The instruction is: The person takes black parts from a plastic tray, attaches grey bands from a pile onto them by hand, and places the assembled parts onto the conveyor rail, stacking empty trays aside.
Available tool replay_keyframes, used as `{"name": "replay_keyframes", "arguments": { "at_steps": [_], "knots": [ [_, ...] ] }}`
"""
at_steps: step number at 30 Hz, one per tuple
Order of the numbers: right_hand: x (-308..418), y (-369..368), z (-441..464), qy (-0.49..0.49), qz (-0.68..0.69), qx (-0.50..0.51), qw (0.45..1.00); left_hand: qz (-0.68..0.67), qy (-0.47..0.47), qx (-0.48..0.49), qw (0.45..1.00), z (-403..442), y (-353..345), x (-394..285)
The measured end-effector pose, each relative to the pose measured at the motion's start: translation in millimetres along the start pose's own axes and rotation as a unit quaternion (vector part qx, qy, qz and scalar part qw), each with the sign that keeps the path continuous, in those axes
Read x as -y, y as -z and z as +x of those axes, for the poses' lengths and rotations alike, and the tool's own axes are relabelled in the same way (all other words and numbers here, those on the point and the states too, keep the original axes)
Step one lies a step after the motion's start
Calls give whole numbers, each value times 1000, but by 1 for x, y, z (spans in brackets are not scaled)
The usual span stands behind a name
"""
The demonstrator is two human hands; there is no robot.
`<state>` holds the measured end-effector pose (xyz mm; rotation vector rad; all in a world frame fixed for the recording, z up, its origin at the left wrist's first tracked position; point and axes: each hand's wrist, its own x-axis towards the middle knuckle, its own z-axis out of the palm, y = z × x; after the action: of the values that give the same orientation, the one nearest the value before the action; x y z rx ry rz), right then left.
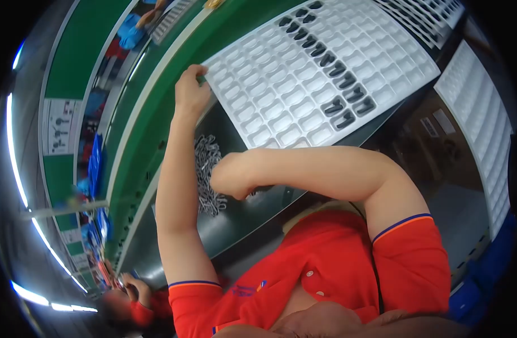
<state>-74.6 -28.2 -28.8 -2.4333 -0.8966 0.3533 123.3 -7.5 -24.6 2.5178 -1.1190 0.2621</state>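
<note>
Left hand (192, 93) is at the near-left corner of a white plastic pocket tray (281, 104); forefinger is bent at the corner, thumb apart from it near the edge. Can't tell whether they actually pinch the tray. Right hand (234, 176) is over a loose pile of small grey metal clips (206, 155), beside the tray's lower-left side. Its fingers curl down out of sight behind the back of the hand, so can't tell if they're closed on a clip. Right forearm crosses in front of the tray's bottom edge. Clip pile sits on the dark green worktable (244, 217), between the two forearms. Tray lies tilted in view; small black parts (337, 69) fill a diagonal band of pockets from the top edge down to the lower right. Most other pockets show plain white. More white trays (424, 21) at upper right, another white tray (479, 127) standing by a brown cardboard box (433, 132) at right. Green conveyor belt (224, 34) runs along the left. Co-worker in red (143, 310) at lower left, blurred.
</note>
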Motion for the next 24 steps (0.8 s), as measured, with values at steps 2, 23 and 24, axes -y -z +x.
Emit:
{"name": "replay_keyframes", "arguments": {
  "at_steps": [2, 23, 24],
  "knots": [
    [4, 5, -4, 4, -2, 12, 1000, 45, -53, -20, 997, 7, 9, -49],
    [-14, -12, 11, 39, 67, -43, 996, -61, -159, 86, 982, 102, -63, -152],
    [-19, -14, 13, 32, 64, -49, 996, -63, -167, 85, 980, 111, -70, -155]
  ]
}}
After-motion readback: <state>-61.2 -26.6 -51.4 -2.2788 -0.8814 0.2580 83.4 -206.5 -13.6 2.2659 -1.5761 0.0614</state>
